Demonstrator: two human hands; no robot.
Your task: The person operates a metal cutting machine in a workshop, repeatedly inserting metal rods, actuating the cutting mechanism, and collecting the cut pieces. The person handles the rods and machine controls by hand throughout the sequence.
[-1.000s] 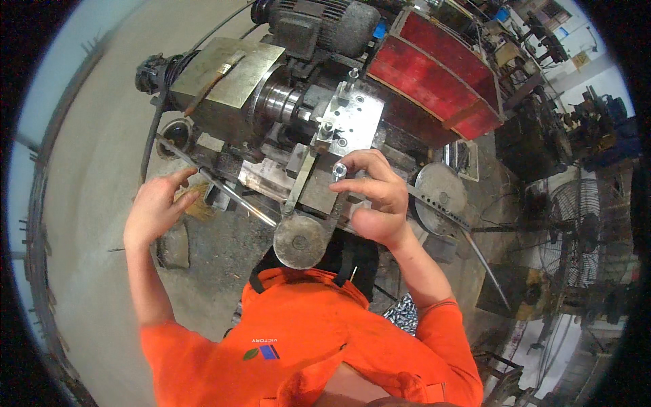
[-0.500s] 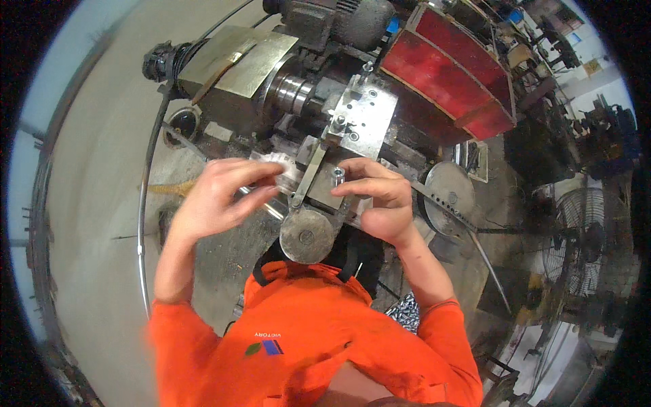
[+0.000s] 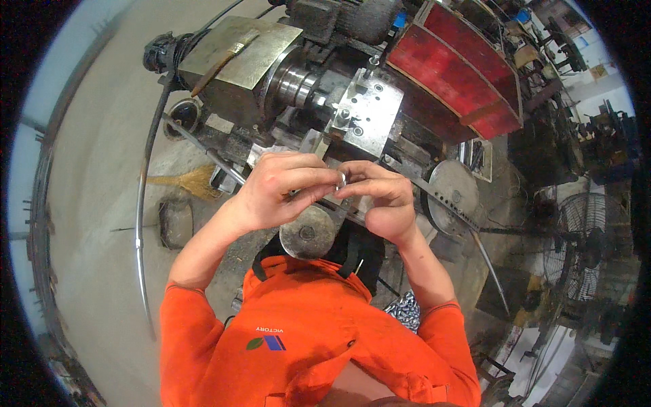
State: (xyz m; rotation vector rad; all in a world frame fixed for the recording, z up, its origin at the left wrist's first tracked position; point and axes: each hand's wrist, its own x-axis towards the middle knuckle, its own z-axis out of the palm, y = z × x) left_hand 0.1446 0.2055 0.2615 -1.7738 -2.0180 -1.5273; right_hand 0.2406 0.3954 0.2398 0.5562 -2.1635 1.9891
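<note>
Ring (image 3: pixel 342 182): between both hands' fingertips, in front of the body.
Right hand (image 3: pixel 383 197): grip clamped on the ring, fingertips only, probably because it is small.
Left hand (image 3: pixel 281 186): fingertips at the ring; cannot tell whether they clamp it.
Brush (image 3: pixel 217 68): lying on the cover (image 3: pixel 271 51), likely parked within reach.
Parts (image 3: pixel 405 313): heaped near the right sleeve (image 3: pixel 444 339), presumably handy.

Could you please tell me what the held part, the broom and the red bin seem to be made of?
Held part: probably bare, smooth metal, as it gleams silvery.
Broom: likely dry, unfinished plant fibre; straw-coloured strands fan out.
Red bin: apparently painted and scuffed, with dark patches; metal or wood, I can't tell.
</note>
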